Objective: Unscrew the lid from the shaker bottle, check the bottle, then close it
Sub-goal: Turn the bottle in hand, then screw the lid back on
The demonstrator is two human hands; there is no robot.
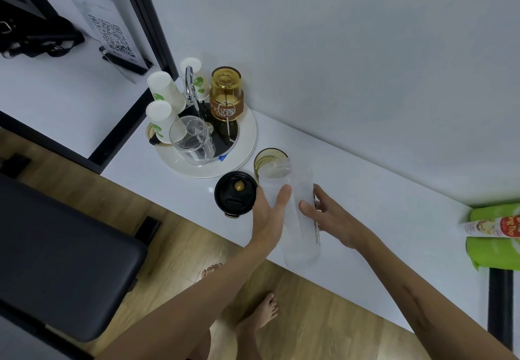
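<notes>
The clear shaker bottle (298,236) has no lid on it and is tilted, with its open mouth pointing away from me and its base over the table's front edge. My left hand (268,213) grips its left side, thumb laid across the front. My right hand (334,219) holds its right side, thumb and fingers spread around the wall beside the printed lettering. The black lid (235,193) with a gold button lies flat on the white table (380,191), just left of my left hand.
An amber glass (266,160) stands right behind the bottle's mouth. Beyond it is a round white tray (247,146) with paper cups, a clear glass and an upturned amber glass. A green packet (495,236) lies at the right. A black seat (62,252) sits lower left.
</notes>
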